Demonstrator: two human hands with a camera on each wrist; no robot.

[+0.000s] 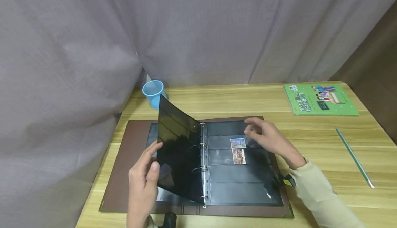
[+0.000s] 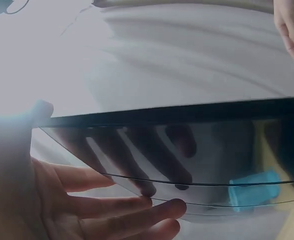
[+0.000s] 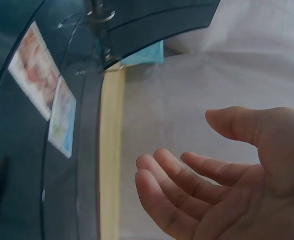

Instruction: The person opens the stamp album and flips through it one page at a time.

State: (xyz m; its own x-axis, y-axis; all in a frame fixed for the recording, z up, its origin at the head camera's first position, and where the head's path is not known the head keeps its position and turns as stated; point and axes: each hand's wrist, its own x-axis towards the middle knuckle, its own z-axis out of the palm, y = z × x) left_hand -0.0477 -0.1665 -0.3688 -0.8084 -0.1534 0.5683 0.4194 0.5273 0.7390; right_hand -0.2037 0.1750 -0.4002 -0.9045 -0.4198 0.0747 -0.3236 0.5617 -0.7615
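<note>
A big brown ring binder album (image 1: 124,173) lies open flat near the front edge of the wooden worktop (image 1: 310,145). Silver metal rings (image 1: 203,162) run down its middle. The left hand (image 1: 143,179) holds up one shiny black plastic page (image 1: 176,155), which stands tilted over the left half of the album. The thumb is on the near face of the page and the fingers (image 2: 131,206) are behind it, so this grip is closed lightly on the page's outer edge. The right hand (image 1: 270,138) is over the top right part of the black pocket page (image 1: 245,183) that lies flat on the right side. Its fingers are loosely bent and its grip is wide and holds nothing. It may be just above the page and not touching, but that is hard to tell. Two small colourful stamps (image 1: 238,150) sit one below the other in the pockets, just left of this hand. A light blue plastic cup (image 1: 153,93) stands near the back left corner of the worktop. A green picture book (image 1: 321,99) lies at the back right corner. A thin green pencil (image 1: 355,157) lies near the right edge. A grey curtain (image 1: 198,28) hangs behind.
</note>
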